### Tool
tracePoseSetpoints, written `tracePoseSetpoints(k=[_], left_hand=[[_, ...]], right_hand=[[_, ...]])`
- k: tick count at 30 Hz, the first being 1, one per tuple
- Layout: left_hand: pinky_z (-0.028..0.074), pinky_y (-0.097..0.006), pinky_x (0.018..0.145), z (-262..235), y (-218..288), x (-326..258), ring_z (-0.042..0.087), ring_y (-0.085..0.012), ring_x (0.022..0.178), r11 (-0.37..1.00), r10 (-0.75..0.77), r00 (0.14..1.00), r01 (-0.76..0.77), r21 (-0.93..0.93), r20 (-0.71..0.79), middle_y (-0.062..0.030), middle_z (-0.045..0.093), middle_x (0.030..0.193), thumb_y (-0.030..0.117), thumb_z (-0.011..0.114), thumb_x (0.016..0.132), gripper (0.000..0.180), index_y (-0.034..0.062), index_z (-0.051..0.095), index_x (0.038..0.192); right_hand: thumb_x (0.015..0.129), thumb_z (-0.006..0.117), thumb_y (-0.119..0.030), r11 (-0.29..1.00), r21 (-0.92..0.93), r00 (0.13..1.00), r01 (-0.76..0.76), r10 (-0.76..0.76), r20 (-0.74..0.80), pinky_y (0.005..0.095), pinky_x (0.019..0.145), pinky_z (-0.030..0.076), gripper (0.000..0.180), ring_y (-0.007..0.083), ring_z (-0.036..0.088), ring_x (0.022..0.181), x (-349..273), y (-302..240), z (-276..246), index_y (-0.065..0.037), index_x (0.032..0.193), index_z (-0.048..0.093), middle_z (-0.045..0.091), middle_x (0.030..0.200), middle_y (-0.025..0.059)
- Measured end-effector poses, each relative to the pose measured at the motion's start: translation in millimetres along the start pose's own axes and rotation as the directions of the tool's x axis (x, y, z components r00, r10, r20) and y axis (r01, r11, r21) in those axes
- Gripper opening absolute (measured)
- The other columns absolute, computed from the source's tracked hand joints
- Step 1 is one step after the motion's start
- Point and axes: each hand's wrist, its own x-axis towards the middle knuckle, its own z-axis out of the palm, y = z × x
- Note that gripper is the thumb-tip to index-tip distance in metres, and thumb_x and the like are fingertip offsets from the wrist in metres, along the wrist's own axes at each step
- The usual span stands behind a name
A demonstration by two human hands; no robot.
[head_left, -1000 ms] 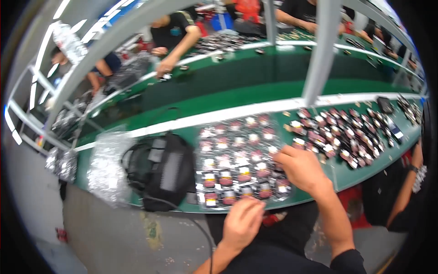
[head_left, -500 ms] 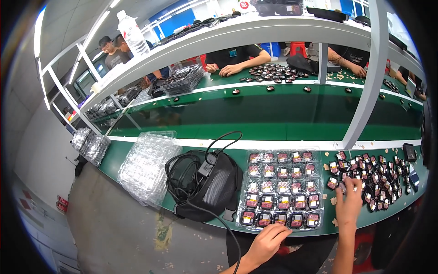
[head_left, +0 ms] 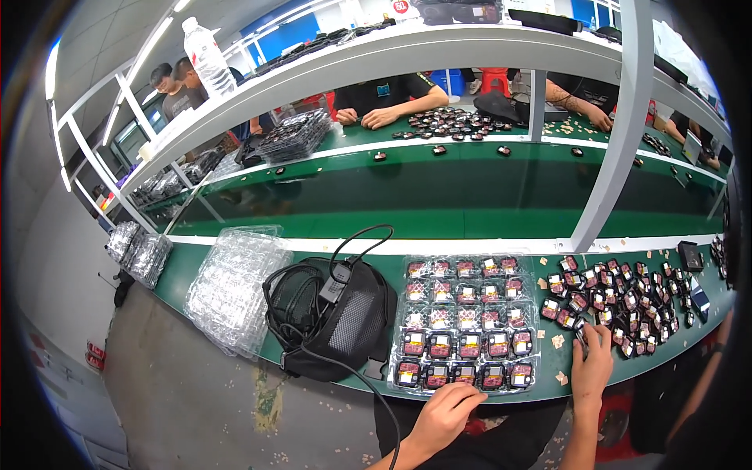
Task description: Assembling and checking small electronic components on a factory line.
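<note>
A clear plastic tray point(head_left: 538, 356) lies at the table's near edge, with rows of small black devices point(head_left: 468, 345) bearing pink and white faces. At its front rim, my left hand point(head_left: 444, 415) has fingers bent and pressed together; what they pinch, if anything, is hidden. Just right of the tray, my right hand point(head_left: 593, 366) is closed on a small black device point(head_left: 580, 335), partly covered by the fingers. Beyond that hand spreads a loose pile of similar devices point(head_left: 627, 300).
Left of the tray sits a black mesh bag point(head_left: 356, 321) with a coiled cable, then stacked clear trays point(head_left: 235, 286). A green conveyor belt point(head_left: 407, 196) runs behind a white rail, under a shelf on posts point(head_left: 619, 141). Co-workers' hands point(head_left: 380, 117) rest across it. Another forearm point(head_left: 705, 376) shows at far right.
My right hand has drawn back from the pile toward me and now grips a device. My left hand stays at the tray's front rim. The whole view has shifted slightly; a forearm appears at right.
</note>
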Motion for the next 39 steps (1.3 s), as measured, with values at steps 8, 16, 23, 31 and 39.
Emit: tracePoseSetpoints(k=[8, 16, 23, 31, 39], left_hand=[[0.058, -0.038, 0.090, -1.9, 18.1, 2.2, 0.069, -0.0302, 0.106, 0.992, 0.127, 0.990, -0.127, 0.006, -0.067, -0.0112, 0.070, 0.110, -0.006, 0.071, 0.074, 0.036, 0.0033, 0.074, 0.109], [0.057, -0.031, 0.087, 16.4, 39.3, 0.5, 0.068, -0.0226, 0.108, 0.297, -0.444, 0.850, 0.440, -0.848, 0.285, -0.0144, 0.066, 0.126, 0.015, 0.075, 0.096, 0.046, -0.0050, 0.058, 0.134], [0.049, -0.033, 0.101, 9.7, 26.5, -4.1, 0.061, -0.0207, 0.120, -0.004, -0.348, 0.776, 0.559, -0.829, 0.526, -0.0174, 0.061, 0.135, 0.041, 0.063, 0.103, 0.067, -0.0112, 0.050, 0.143], [0.049, -0.033, 0.104, -1.7, 38.2, 1.1, 0.063, -0.0199, 0.120, 0.203, -0.424, 0.787, 0.565, -0.800, 0.448, -0.0170, 0.065, 0.131, 0.011, 0.061, 0.104, 0.044, -0.0106, 0.055, 0.141], [0.052, -0.023, 0.083, -7.4, 43.0, 6.9, 0.065, -0.0100, 0.099, 0.374, -0.538, 0.761, 0.601, -0.707, 0.363, -0.0122, 0.072, 0.114, -0.005, 0.065, 0.098, 0.035, -0.0070, 0.063, 0.133]], right_hand=[[0.083, 0.072, 0.009, 0.984, 0.157, 0.991, 0.084, -0.067, -0.113, 0.0387, 0.067, 0.058, 0.030, 0.0272, 0.070, 0.079, -18.6, 3.5, -6.1, -0.001, 0.111, 0.071, 0.060, 0.115, 0.0133], [0.076, 0.075, -0.001, 0.683, 0.397, 0.788, 0.613, -0.561, -0.252, 0.0317, 0.055, 0.056, 0.017, 0.0208, 0.070, 0.064, -42.0, -72.0, -31.1, -0.006, 0.092, 0.077, 0.076, 0.092, 0.0091], [0.072, 0.077, -0.008, 0.576, 0.462, 0.719, 0.675, -0.653, -0.237, 0.0208, 0.051, 0.047, 0.035, 0.0082, 0.063, 0.062, -67.9, -76.0, -25.6, -0.014, 0.107, 0.080, 0.067, 0.112, 0.0057], [0.073, 0.081, -0.010, 0.601, 0.401, 0.708, 0.691, -0.673, -0.213, 0.0219, 0.050, 0.047, 0.033, 0.0097, 0.061, 0.060, -71.5, -75.4, -25.7, -0.016, 0.106, 0.081, 0.066, 0.108, 0.0060], [0.070, 0.090, -0.013, 0.670, 0.538, 0.796, 0.511, -0.605, -0.002, 0.0245, 0.049, 0.051, 0.046, 0.0109, 0.062, 0.060, -71.8, -77.1, -29.9, -0.012, 0.114, 0.077, 0.066, 0.106, 0.0071]])
